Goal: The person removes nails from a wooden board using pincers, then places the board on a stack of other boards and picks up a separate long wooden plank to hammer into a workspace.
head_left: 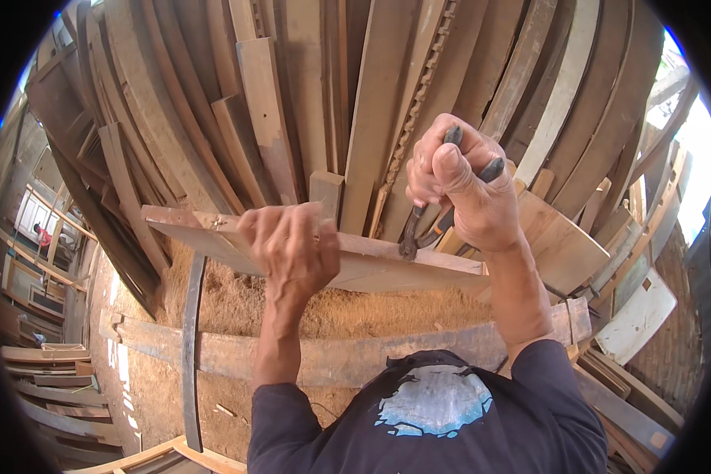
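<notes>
Leaning planks [379, 103], left hand [292, 251] at board [379, 270], right hand [474, 189] gripping pincers [410, 238]

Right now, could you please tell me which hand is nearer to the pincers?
The right hand: it grips the pincers, while the left hand is at the wooden board, to the left of the pincers.

Tall wooden planks [383, 95] leaning in row; sawdust [371, 312] over ground; wood pieces [63, 423] stacked lower left.
</notes>
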Available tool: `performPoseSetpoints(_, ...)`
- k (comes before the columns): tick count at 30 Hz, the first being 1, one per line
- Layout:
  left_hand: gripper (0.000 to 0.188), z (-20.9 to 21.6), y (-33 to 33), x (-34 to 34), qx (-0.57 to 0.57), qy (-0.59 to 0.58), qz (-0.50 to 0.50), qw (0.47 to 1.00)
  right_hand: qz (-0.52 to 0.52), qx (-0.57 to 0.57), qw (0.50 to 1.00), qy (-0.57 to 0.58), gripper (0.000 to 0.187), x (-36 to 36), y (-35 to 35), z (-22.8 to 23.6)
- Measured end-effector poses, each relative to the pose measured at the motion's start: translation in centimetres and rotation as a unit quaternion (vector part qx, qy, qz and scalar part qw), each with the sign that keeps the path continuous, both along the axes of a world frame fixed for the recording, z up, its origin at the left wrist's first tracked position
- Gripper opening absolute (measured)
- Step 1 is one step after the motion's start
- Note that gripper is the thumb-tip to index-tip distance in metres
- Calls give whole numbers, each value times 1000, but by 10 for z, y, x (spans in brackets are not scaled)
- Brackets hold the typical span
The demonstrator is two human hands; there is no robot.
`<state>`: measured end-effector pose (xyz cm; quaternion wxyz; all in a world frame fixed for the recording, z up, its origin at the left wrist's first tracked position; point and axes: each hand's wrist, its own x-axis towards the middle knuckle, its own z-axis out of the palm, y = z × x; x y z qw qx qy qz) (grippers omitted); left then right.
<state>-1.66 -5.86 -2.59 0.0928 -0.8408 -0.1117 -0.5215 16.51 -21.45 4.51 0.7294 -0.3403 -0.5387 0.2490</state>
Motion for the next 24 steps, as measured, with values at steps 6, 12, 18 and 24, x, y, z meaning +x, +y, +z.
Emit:
performPoseSetpoints(6,27,-14,6,-13,-41,18,102,994,65,-74,992,-80,42,-13,15,14)
performPoseSetpoints(12,34,-20,25,-8,-22,-75,73,994,73,-119,981,-134,42,-16,42,27)
performPoseSetpoints(18,47,-23,43,-16,-28,-112,62,991,64,-132,969,-196,39,-34,70,39)
performPoseSetpoints(24,54,-22,50,-25,-40,-110,71,991,80,-132,963,-223,40,-50,90,45)
